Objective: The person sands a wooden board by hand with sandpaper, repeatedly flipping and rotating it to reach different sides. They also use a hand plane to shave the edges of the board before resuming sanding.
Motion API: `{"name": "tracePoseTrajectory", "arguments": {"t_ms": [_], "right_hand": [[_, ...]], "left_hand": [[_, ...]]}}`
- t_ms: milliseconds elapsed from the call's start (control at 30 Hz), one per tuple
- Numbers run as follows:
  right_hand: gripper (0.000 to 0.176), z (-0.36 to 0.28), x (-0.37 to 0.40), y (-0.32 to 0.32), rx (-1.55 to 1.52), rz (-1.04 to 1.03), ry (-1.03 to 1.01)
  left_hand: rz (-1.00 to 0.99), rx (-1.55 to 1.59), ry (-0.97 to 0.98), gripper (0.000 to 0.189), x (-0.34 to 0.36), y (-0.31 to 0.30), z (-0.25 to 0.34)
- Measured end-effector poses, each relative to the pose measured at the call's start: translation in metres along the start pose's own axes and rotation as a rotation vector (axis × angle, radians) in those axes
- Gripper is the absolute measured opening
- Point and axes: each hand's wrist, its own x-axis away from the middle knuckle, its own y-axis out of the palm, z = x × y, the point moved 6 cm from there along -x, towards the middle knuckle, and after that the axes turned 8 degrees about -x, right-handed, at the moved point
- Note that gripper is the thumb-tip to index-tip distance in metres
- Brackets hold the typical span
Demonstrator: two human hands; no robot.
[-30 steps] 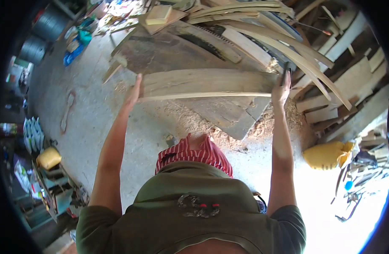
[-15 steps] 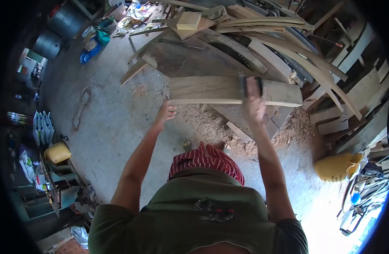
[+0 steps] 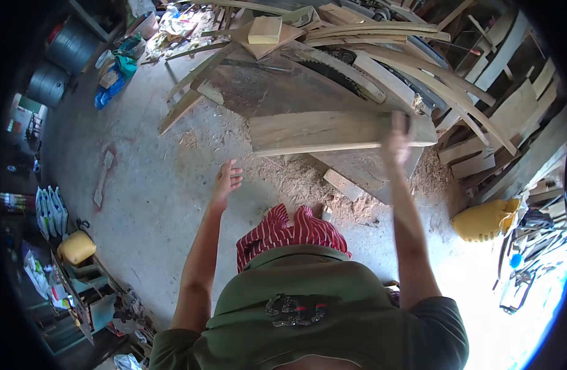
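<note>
A wide wooden plank (image 3: 314, 131) with a pale front edge lies across a dark low table (image 3: 246, 89). My right hand (image 3: 396, 145), smeared by motion, is over the plank's right part, on a dark block (image 3: 407, 125) whose shape is blurred. My left hand (image 3: 227, 179) hangs in the air off the plank's left end, fingers apart and holding nothing.
Long curved wood strips (image 3: 382, 34) and a pale block (image 3: 265, 29) are at the table's back. Shavings and a short wood piece (image 3: 343, 184) lie below the plank. A yellow sack (image 3: 486, 220) is at right, a yellow container (image 3: 77, 247) at left.
My left hand has come away from the plank's left end, down and to the left. My right hand and the dark block have moved right along the plank.
</note>
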Motion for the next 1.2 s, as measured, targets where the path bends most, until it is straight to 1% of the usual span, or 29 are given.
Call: {"name": "tracePoseTrajectory", "arguments": {"t_ms": [33, 100, 167, 200, 233, 267, 300, 333, 367, 433, 467, 500, 533, 567, 600, 667, 733, 767, 800, 833, 867, 900, 933, 1000, 1033, 1067, 1100, 1167, 1200], "right_hand": [[0.057, -0.031, 0.009, -0.034, 0.001, -0.012, 0.010], [0.052, -0.092, 0.032, -0.115, -0.646, 0.391, -0.187], [0.060, -0.122, 0.070, -0.195, -0.965, 0.379, -0.420], [0.058, -0.145, 0.085, -0.211, -1.065, 0.454, -0.487], [0.057, -0.158, 0.094, -0.218, -1.163, 0.535, -0.550], [0.057, -0.151, 0.090, -0.215, -1.167, 0.529, -0.515], [0.059, -0.145, 0.087, -0.210, -1.054, 0.512, -0.567], [0.061, -0.140, 0.081, -0.202, -0.940, 0.494, -0.624], [0.061, -0.129, 0.060, -0.179, -0.913, 0.445, -0.531], [0.060, -0.075, 0.039, -0.123, -0.621, 0.101, -0.181], [0.060, -0.062, 0.021, -0.073, -0.670, 0.453, -0.088], [0.058, -0.024, 0.014, -0.039, -1.351, 0.359, 0.203], [0.057, -0.006, 0.013, -0.008, -1.420, 0.368, 0.298], [0.054, 0.002, 0.011, 0.004, -1.063, 0.398, 0.313], [0.052, 0.005, 0.009, 0.017, -1.207, 0.322, 0.506], [0.059, -0.034, 0.013, 0.001, -0.669, 0.386, 0.471], [0.068, -0.100, 0.016, -0.058, 0.413, 0.490, 0.432], [0.065, -0.137, 0.025, -0.097, 0.389, 0.522, 0.417], [0.055, -0.177, 0.032, -0.128, 0.211, 0.460, 0.096], [0.055, -0.188, 0.054, -0.167, 0.223, 0.442, 0.110], [0.051, -0.190, 0.082, -0.217, -0.573, 0.519, -0.137], [0.050, -0.181, 0.093, -0.242, -1.379, 0.557, -0.369], [0.050, -0.177, 0.088, -0.234, -1.384, 0.557, -0.355], [0.056, -0.162, 0.084, -0.209, -1.316, 0.683, -0.622], [0.056, -0.128, 0.076, -0.192, -1.306, 0.551, -0.587], [0.055, -0.107, 0.069, -0.157, -1.280, 0.611, -0.391], [0.055, -0.086, 0.066, -0.122, -1.243, 0.666, -0.203], [0.056, -0.037, 0.053, -0.052, -1.229, 0.634, 0.120], [0.056, -0.018, 0.057, -0.033, -1.235, 0.653, 0.340]], "left_hand": [[-0.066, 0.012, 0.029, 0.069, 0.000, 0.009, 0.014], [-0.152, 0.009, 0.060, 0.072, -0.006, 0.027, 0.032], [-0.280, 0.203, -0.035, 0.082, -0.012, 0.054, 0.039], [-0.304, 0.184, -0.031, 0.082, -0.014, 0.065, 0.046], [-0.361, 0.300, 0.042, 0.086, -0.015, 0.077, 0.058], [-0.418, 0.416, 0.110, 0.090, -0.011, 0.086, 0.077], [-0.396, 0.495, -0.120, 0.091, -0.008, 0.085, 0.079], [-0.415, 0.479, -0.120, 0.091, -0.015, 0.088, 0.084], [-0.391, 0.515, -0.186, 0.090, -0.023, 0.088, 0.085], [-0.364, 0.538, -0.261, 0.089, -0.035, 0.083, 0.082], [-0.372, 0.396, -0.229, 0.087, -0.040, 0.081, 0.082], [-0.375, 0.266, -0.189, 0.085, -0.044, 0.080, 0.085], [-0.373, 0.136, -0.145, 0.084, -0.048, 0.077, 0.089], [-0.347, 0.032, -0.127, 0.084, -0.047, 0.072, 0.090], [-0.337, 0.035, -0.125, 0.084, -0.049, 0.067, 0.088], [-0.306, -0.073, -0.064, 0.084, -0.053, 0.059, 0.080], [-0.337, -0.059, -0.036, 0.084, -0.048, 0.060, 0.078], [-0.301, 0.058, -0.044, 0.081, -0.047, 0.060, 0.076], [-0.268, 0.177, -0.053, 0.078, -0.046, 0.063, 0.074], [-0.293, 0.171, -0.049, 0.078, -0.045, 0.070, 0.070], [-0.271, 0.202, -0.055, 0.076, -0.046, 0.074, 0.064], [-0.254, 0.222, -0.054, 0.074, -0.050, 0.077, 0.062], [-0.217, 0.247, -0.063, 0.071, -0.052, 0.070, 0.053], [-0.139, 0.301, -0.083, 0.067, -0.052, 0.052, 0.038], [-0.240, 0.234, -0.063, 0.065, -0.051, 0.046, 0.039], [-0.249, 0.230, -0.060, 0.065, -0.050, 0.039, 0.039], [-0.195, 0.180, -0.030, 0.065, -0.049, 0.031, 0.041], [-0.076, 0.117, 0.066, 0.060, -0.048, 0.014, 0.046], [-0.068, 0.114, 0.063, 0.060, -0.047, 0.008, 0.047]]}}
